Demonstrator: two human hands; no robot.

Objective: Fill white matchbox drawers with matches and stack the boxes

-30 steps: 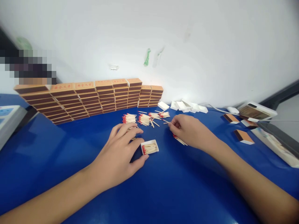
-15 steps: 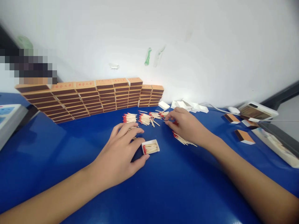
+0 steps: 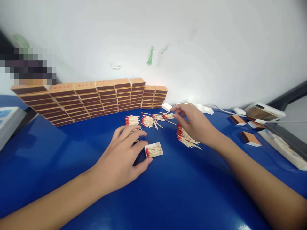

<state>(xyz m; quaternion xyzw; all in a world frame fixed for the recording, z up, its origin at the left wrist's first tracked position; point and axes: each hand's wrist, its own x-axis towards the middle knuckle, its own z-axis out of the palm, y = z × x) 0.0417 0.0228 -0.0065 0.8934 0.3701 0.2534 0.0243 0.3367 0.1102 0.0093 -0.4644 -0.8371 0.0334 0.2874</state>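
My left hand rests on the blue table, its thumb and index finger closed on the left end of a small white matchbox tray. Red-tipped matches lie side by side inside the tray. Partly behind those fingers is a bundle of matches. My right hand hovers by a loose match pile, thumb and index tips a little apart at the stick ends. Another heap of matches lies beneath the right palm. One more bundle sits between the hands.
A wall of stacked matchboxes stands at the back left. White empty trays lie along the wall. Several loose matchboxes, a phone-like device and a white cable are at right. A pixelated patch covers the upper left.
My right hand has moved slightly up and away from the right-hand match heap, uncovering more of it, to the pile at the back. My left hand stays at the tray.
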